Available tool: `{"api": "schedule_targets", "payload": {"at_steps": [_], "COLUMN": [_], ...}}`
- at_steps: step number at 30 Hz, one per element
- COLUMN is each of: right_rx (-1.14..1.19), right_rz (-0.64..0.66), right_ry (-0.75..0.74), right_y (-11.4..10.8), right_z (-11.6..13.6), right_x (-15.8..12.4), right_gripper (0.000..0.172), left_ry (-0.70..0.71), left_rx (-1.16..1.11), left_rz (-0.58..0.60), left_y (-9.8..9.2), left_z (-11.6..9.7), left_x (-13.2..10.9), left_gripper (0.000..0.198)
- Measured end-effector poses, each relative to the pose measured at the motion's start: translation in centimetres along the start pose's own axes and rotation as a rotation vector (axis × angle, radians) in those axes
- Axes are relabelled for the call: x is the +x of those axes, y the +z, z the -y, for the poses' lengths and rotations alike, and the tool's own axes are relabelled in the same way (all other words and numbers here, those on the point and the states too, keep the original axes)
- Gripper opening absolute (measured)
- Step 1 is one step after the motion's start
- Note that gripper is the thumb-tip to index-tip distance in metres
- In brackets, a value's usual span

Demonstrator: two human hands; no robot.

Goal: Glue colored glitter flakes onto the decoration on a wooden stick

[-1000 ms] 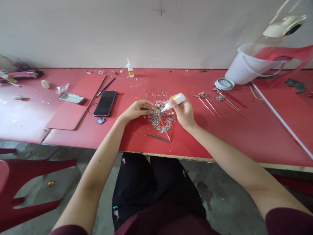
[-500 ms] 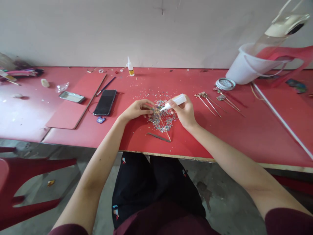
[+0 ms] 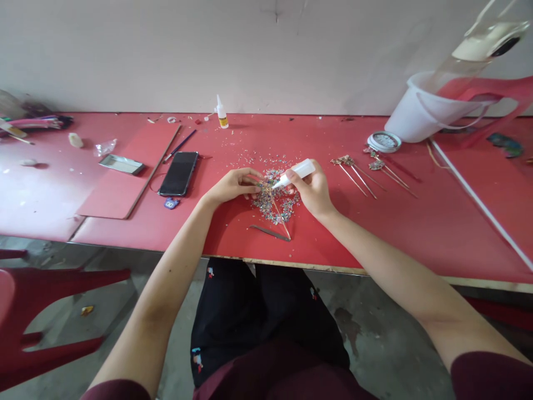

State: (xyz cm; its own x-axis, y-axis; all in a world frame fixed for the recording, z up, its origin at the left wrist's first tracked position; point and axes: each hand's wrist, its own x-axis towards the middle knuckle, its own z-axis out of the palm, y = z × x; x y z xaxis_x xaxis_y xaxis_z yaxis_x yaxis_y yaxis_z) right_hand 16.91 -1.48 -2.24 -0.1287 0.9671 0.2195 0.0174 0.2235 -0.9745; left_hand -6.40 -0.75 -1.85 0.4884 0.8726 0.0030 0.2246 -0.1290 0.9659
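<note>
My right hand (image 3: 317, 191) is closed around a white glue bottle (image 3: 301, 170), tilted with its nozzle pointing down and left. The nozzle tip is at the top end of a gold hairpin (image 3: 281, 218), touching it or just above. My left hand (image 3: 236, 184) pinches the ornamental head of that hairpin, its fingers partly hiding it. The hairpin's stick slants toward me over a scatter of small multicoloured chips (image 3: 266, 210). Thin dark tweezers (image 3: 270, 232) lie by the stick's lower end.
Several hairpins (image 3: 353, 169) lie to the right, beside a round tin (image 3: 383, 141) and a white bucket (image 3: 416, 111). A phone (image 3: 179, 173), a small tray (image 3: 121, 164) and a red board (image 3: 125, 178) are on the left. A small yellow-labelled bottle (image 3: 222, 118) stands at the back.
Almost nothing differs. The glue bottle's rear has shifted very slightly left and down in my right hand; my left hand and the hairpin stay in place.
</note>
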Motion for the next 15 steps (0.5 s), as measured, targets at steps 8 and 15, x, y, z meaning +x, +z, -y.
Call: {"api": "schedule_targets", "payload": {"at_steps": [8,15], "right_rx": [-0.032,-0.089], "right_rz": [0.015,0.03], "right_ry": [-0.047,-0.12], "right_y": [-0.1,-0.2], "right_z": [-0.4,-1.1], "right_x": [0.1,0.2], "right_gripper": [0.046,0.042], "left_ry": [0.003,0.009], "left_rx": [-0.006,-0.003], "left_rz": [-0.003,0.015], "left_y": [0.0,0.0], "left_z": [0.0,0.0], "left_x": [0.0,0.0], "left_gripper": [0.038,0.036]}}
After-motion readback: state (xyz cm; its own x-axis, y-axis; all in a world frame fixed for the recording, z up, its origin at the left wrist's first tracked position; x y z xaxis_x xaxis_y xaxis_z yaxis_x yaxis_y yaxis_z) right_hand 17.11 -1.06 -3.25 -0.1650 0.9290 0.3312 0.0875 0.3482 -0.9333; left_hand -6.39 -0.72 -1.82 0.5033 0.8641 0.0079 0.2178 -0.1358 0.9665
